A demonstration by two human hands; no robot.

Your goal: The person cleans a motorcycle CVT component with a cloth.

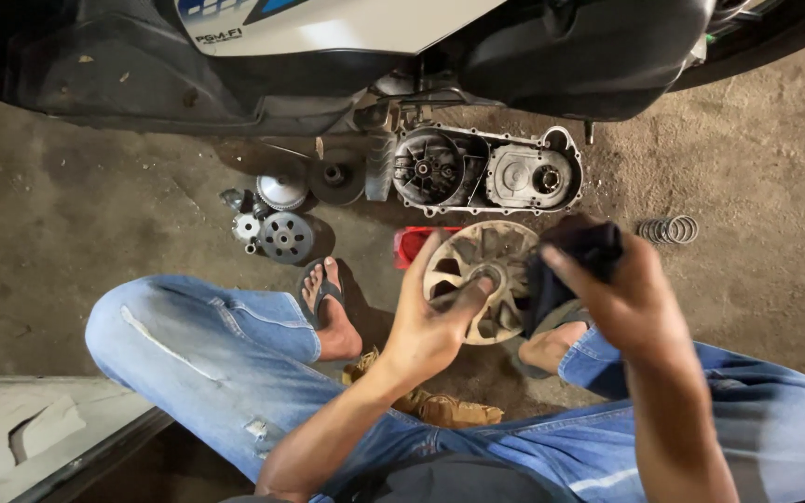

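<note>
Left hand: it holds the finned metal disc from the left side, fingers spread on the rim and the thumb pressed near the centre hub.
Right hand: closed around a dark cloth, pinching it against the right edge of the disc.
Disc place: in the air above the floor, between the 2 knees, just in front of the red box.
Disc direction: the finned face looks up toward the camera and is tilted a little away; being round, it has no long side, and its centre axis points up and forward.
Doing the wiping well: I judge that the left hand should keep the rim steady and turn the disc slowly, so the cloth can pass between each fin and no dirt stays near the hub.
Risk: the disc is probably heavy and oily, so a loose hold may let it slip on the feet in sandals below.
Around: the open engine case under the scooter, 4 or 5 round parts on the left, a coil spring on the right.
</note>
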